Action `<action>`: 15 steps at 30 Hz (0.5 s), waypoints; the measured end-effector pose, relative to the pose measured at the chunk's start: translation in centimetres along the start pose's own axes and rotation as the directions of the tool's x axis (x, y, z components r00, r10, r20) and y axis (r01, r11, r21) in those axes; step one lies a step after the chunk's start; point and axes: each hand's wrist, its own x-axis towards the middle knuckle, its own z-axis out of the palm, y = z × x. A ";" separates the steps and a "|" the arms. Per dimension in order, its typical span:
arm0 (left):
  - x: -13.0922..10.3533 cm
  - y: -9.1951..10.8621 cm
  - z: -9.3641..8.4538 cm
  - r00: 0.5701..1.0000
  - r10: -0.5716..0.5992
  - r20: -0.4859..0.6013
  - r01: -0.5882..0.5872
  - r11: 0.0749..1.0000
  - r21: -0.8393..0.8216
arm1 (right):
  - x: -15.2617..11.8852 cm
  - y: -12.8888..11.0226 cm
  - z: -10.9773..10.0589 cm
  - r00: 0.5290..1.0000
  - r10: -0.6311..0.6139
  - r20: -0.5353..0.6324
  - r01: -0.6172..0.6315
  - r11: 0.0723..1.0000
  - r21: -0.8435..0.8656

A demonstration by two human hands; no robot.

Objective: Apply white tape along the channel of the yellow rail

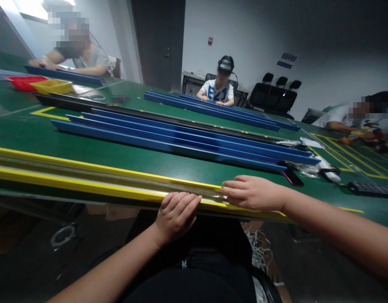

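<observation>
A long yellow channel rail (86,186) lies along the near edge of the green table, its open side up. My left hand (177,216) is closed over its near wall, fingers bent across the rim and thumb hidden. Just to the right, my right hand (254,193) reaches over the same rail near its right part. The right fingers are close together and curled, tips down at the trough. Something small and pale shows by those fingertips, too blurred to name; the right thumb is hidden.
Blue channel rails (149,144) lie beyond the yellow one, with black rails (118,107) behind. A phone (293,176) and a power strip (370,189) are at right. Red (26,83) and yellow trays (53,87) stand far left. Three co-workers sit around the table.
</observation>
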 end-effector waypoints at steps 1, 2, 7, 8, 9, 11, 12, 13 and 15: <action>0.0 0.0 0.0 1.000 0.001 -0.002 -0.001 1.000 0.001 | -0.3 0.0 0.4 1.000 0.007 0.002 -0.007 1.000 0.000; 0.0 0.0 0.0 1.000 0.000 -0.005 0.000 1.000 0.001 | -0.5 -0.1 0.7 1.000 0.008 0.003 -0.008 1.000 0.001; 0.0 0.1 0.1 1.000 -0.001 -0.020 0.001 1.000 0.002 | -0.7 -0.1 1.6 0.999 -0.036 0.011 0.036 0.999 -0.001; 0.0 0.0 0.1 1.000 0.001 -0.021 -0.001 1.000 0.005 | -0.7 0.0 1.6 0.999 -0.039 0.013 0.039 0.999 0.001; 0.0 0.0 0.1 1.000 0.002 -0.021 -0.002 1.000 0.010 | -0.7 0.0 1.7 0.999 -0.040 0.013 0.040 0.999 0.006; 0.0 0.0 0.1 1.000 0.004 -0.022 -0.004 1.000 0.018 | -0.9 -0.1 1.8 0.999 -0.036 0.008 0.036 0.999 0.019; 0.0 0.0 0.1 1.000 0.005 -0.019 -0.005 1.000 0.020 | -0.9 -0.1 1.8 0.999 -0.031 0.006 0.031 0.999 0.024; 0.0 0.0 0.1 1.000 0.006 -0.015 -0.006 1.000 0.018 | -1.0 -0.1 1.8 1.000 -0.026 0.006 0.026 0.999 0.028; 0.0 0.0 0.1 1.000 0.005 -0.011 -0.004 1.000 0.013 | -1.2 -0.1 1.9 1.000 -0.019 -0.002 0.019 0.999 0.033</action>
